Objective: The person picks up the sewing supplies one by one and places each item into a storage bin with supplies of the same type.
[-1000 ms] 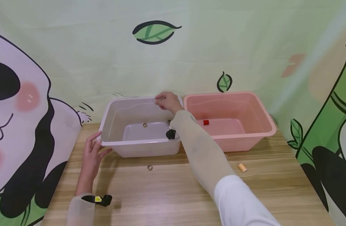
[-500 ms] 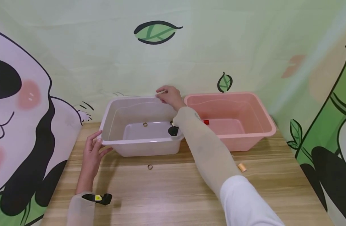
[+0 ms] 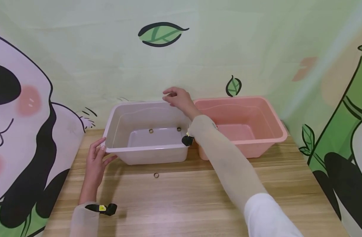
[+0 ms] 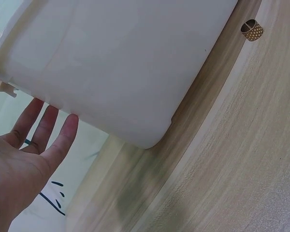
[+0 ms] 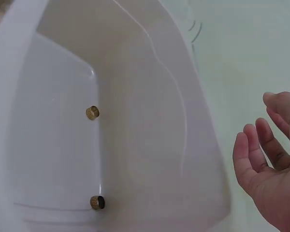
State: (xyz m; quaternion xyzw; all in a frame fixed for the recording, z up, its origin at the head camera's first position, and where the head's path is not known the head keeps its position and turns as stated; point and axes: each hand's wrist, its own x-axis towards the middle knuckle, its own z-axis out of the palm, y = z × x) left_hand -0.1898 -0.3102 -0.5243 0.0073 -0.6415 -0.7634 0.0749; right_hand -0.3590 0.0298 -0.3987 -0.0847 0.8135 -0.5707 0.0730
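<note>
My left hand is at the left end of the whitish plastic tub, its fingertips touching the wall under the rim. In the left wrist view the fingers reach out nearly straight against it. Over the tub's back right rim, my right hand hovers with loosely bent fingers and nothing between them. Inside the tub lie two gold, dimpled ring thimbles, one thimble near the middle of the floor and another thimble toward the right end. A third thimble lies on the table in front of the tub.
A pink plastic tub stands right beside the whitish one, partly covered by my right forearm. Both tubs sit on a wood-grain table. A printed backdrop with a panda and leaves hangs close behind them.
My right hand has risen slightly and its forearm has swung right, uncovering the thimble at the tub's right end. The forearm now hides the red piece and the orange spool. The left hand stays put.
</note>
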